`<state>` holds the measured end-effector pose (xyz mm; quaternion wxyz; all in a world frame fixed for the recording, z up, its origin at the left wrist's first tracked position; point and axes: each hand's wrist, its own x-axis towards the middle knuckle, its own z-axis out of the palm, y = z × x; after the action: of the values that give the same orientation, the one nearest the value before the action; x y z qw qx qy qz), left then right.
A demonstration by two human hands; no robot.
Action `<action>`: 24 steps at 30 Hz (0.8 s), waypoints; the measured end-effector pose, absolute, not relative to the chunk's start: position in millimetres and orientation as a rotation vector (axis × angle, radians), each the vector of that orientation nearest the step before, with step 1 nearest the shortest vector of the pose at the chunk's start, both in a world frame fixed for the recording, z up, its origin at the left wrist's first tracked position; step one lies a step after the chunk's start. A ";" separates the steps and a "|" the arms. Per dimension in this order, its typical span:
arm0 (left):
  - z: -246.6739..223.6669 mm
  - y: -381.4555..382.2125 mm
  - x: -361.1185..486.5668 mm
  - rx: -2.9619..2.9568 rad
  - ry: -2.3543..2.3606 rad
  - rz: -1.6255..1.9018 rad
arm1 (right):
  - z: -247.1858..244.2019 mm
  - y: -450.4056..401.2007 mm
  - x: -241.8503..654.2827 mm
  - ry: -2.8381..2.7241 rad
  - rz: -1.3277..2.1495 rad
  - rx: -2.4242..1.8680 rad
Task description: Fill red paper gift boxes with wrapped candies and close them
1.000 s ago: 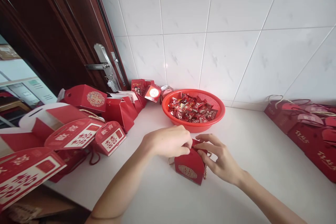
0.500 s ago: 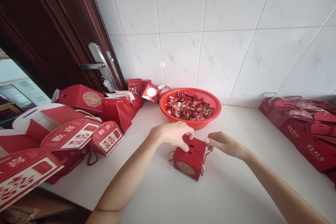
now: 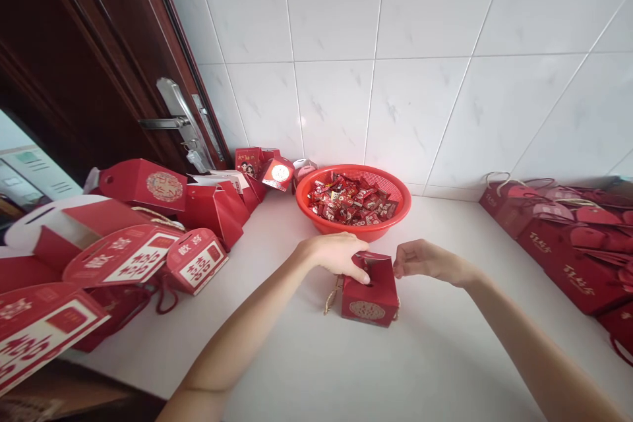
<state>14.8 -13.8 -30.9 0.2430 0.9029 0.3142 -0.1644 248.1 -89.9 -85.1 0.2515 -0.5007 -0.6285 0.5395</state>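
A small red gift box point(image 3: 373, 290) with a gold round medallion on its front stands on the white tabletop. My left hand point(image 3: 342, 257) grips it from the left and top, thumb by a hole in the lid and fingers behind it. At the back of the box top, a flap edge is raised. Beside the right edge is my right hand point(image 3: 420, 262), its fingers curled together; what they pinch, if anything, is hidden. A twisted beige cord point(image 3: 330, 298) hangs at the box's left side, and a bit of cord shows at its lower right.
Behind the box, a red plastic basket point(image 3: 403, 211) holds many wrapped candies point(image 3: 346, 201). Red gift boxes point(image 3: 198, 260) crowd the left by the wooden door point(image 3: 89, 46). Dark red bags point(image 3: 558, 244) line the right. A tiled wall point(image 3: 336, 105) stands behind.
The box has turned so its medallion faces me more squarely, and a rear flap now stands up. My right hand's fingers have curled in more at the box's edge. The view has shifted slightly.
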 end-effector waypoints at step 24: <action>1.7 -19.3 -8.9 2.006 0.857 0.524 | -44.6 -104.6 242.9 -1.282 1.321 -1.204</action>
<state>-8.9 -19.3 1.7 0.4343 0.8055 0.3441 0.2103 242.9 -104.6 -44.6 0.4537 -0.4879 -0.5194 0.5351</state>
